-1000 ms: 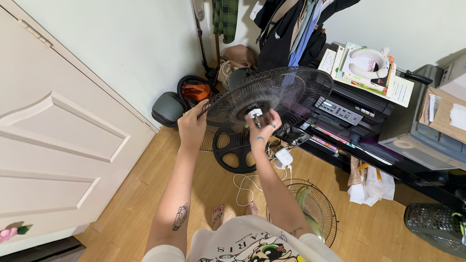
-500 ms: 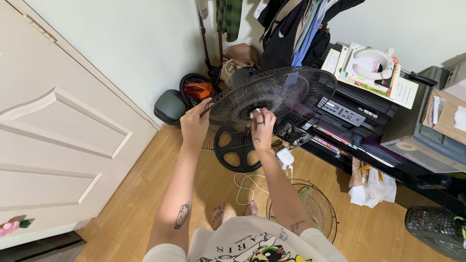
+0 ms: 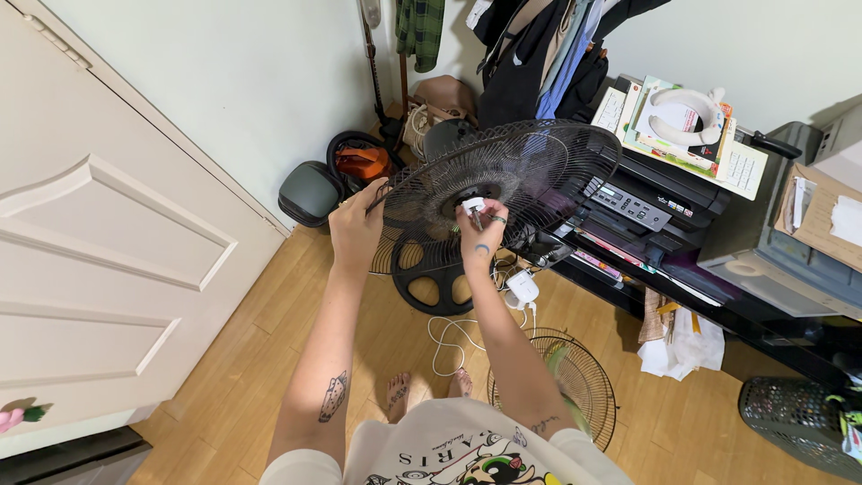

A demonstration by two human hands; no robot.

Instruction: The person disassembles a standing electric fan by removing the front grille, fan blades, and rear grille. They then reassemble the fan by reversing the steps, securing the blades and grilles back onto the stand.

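The person stands on a wooden floor [image 3: 269, 359], bare feet visible below, both arms raised to a standing fan. The left hand [image 3: 356, 229] grips the left rim of the black rear fan guard [image 3: 539, 171], fingers curled closed around the wire edge. The right hand [image 3: 480, 238] is at the centre of the guard, fingers pinched narrow around a small white part [image 3: 473, 205] at the hub; whether that part is loose or fixed cannot be told. A ring is seen on one finger of the right hand.

The guard stands tilted, its open face turned toward the person, roughly centre of the scene and in front of the far wall. Below it lies the fan's round black base [image 3: 435, 274] with oval cut-outs. A second wire guard [image 3: 575, 382] lies flat on the floor near the person's right side, with a pale green blade showing inside it. A white cord and plug [image 3: 521, 289] trail across the floor between base and feet.

To the left, a white panelled door [image 3: 108, 242]. Against the far wall, a grey-green case [image 3: 310, 190] and an orange and black device [image 3: 359, 162]. To the right, a black printer [image 3: 655, 202] on a low black shelf, with papers and a white ring-shaped item on top. Clothes [image 3: 539, 45] hang at the far wall.
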